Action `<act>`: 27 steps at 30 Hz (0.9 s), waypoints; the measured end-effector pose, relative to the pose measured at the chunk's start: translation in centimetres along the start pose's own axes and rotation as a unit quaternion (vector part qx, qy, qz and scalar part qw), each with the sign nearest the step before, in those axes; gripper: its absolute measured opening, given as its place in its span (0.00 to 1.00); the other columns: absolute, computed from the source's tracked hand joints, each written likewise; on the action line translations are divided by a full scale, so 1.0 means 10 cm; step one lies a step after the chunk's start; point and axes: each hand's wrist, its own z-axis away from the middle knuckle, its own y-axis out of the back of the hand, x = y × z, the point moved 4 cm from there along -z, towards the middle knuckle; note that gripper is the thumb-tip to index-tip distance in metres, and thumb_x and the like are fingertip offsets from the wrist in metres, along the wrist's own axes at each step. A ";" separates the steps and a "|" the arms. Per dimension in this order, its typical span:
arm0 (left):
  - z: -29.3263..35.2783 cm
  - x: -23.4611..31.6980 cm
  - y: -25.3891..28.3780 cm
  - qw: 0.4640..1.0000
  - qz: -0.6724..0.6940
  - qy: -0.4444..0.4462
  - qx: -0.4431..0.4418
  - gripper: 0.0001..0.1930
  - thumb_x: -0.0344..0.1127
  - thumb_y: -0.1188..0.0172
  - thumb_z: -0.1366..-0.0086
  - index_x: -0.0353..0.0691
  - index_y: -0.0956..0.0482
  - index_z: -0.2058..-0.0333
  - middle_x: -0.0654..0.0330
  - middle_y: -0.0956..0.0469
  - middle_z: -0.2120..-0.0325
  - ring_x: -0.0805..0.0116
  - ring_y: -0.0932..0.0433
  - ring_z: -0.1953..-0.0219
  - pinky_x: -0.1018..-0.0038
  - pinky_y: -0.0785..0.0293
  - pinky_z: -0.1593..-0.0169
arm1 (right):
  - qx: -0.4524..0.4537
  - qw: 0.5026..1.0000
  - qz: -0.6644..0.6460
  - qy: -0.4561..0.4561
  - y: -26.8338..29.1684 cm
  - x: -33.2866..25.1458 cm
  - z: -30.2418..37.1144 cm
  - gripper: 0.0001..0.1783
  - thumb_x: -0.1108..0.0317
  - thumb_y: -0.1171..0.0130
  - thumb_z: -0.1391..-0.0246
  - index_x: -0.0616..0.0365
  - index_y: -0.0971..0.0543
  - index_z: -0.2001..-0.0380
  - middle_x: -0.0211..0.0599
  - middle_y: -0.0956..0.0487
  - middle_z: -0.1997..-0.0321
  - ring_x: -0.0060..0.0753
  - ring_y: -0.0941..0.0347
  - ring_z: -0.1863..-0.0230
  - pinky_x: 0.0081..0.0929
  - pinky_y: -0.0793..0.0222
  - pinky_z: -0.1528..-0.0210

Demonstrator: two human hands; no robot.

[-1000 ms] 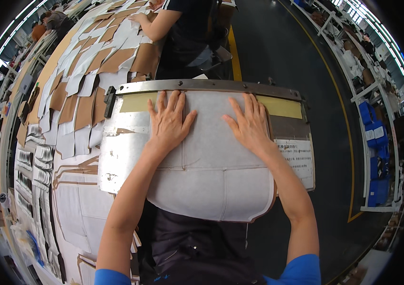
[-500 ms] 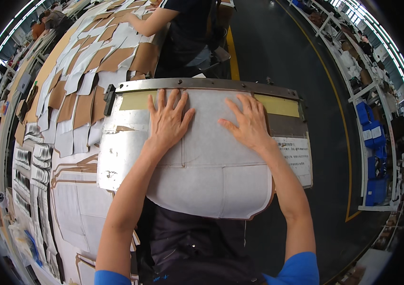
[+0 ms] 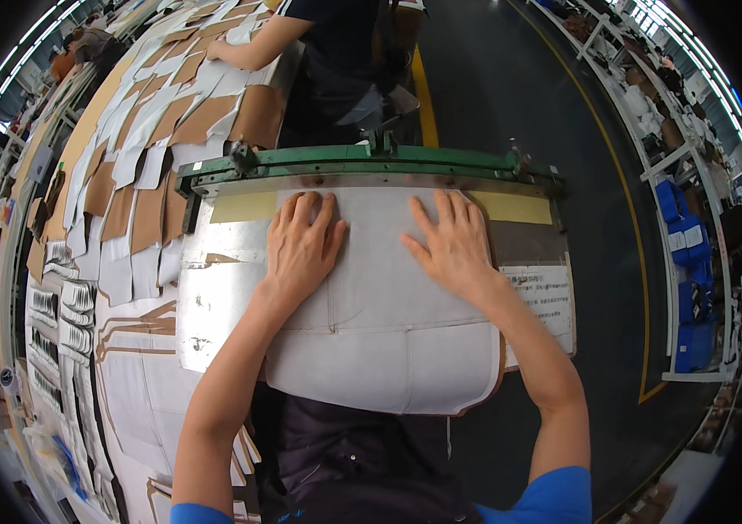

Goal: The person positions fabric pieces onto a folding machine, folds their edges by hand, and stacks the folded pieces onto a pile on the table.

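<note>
A large panel with a whitish backing [image 3: 371, 288], brown edging and stitched seams lies on a flat metal plate [image 3: 223, 297], its near rounded end hanging over the front edge. My left hand [image 3: 301, 249] rests palm down on its far left part, fingers spread toward the bar. On the far right part, my right hand [image 3: 454, 240] lies flat too, thumb apart from the fingers. Just ahead of both sets of fingertips, a green bar [image 3: 371, 157] spans the plate's far edge, over the panel's far end. Yellow strips [image 3: 511, 208] show on either side of the panel.
A long table at left carries overlapping brown and white pieces [image 3: 140, 196] and bundled strips [image 3: 77, 306]. Another person's arm [image 3: 257, 48] reaches over it, beyond the bar. A printed sheet [image 3: 537, 301] lies on the plate's right. Blue bins [image 3: 690, 244] stand on the right-hand rack.
The green bar now lies across the plate's far edge, where only a metal strip showed before. My fingers have drawn back slightly from that edge. The other person's arm has shifted left.
</note>
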 end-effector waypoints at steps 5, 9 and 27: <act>0.01 -0.03 0.00 1.000 0.011 0.012 0.002 0.19 0.38 0.38 0.33 0.34 0.20 0.48 0.49 0.25 0.50 0.50 0.26 0.47 0.59 0.27 0.45 | 0.017 1.000 0.001 0.005 0.03 -0.05 -0.02 0.31 0.50 0.42 0.37 0.58 0.29 0.39 0.57 0.32 0.42 0.58 0.37 0.40 0.51 0.39 0.41; 0.05 -0.03 0.00 1.000 0.013 0.007 -0.001 0.20 0.39 0.40 0.32 0.35 0.22 0.46 0.49 0.26 0.48 0.50 0.28 0.45 0.58 0.29 0.43 | 0.017 1.000 -0.018 -0.005 0.03 -0.03 0.00 0.31 0.49 0.42 0.38 0.58 0.29 0.40 0.55 0.31 0.43 0.57 0.36 0.40 0.51 0.39 0.41; 0.59 -0.07 0.44 0.997 0.075 0.026 -0.022 0.21 0.35 0.32 0.40 0.35 0.22 0.49 0.52 0.24 0.48 0.50 0.25 0.46 0.56 0.29 0.43 | 0.082 0.949 -0.305 0.012 0.07 -0.88 -0.43 0.14 0.65 0.33 0.47 0.62 0.18 0.60 0.40 0.24 0.58 0.44 0.28 0.50 0.39 0.33 0.47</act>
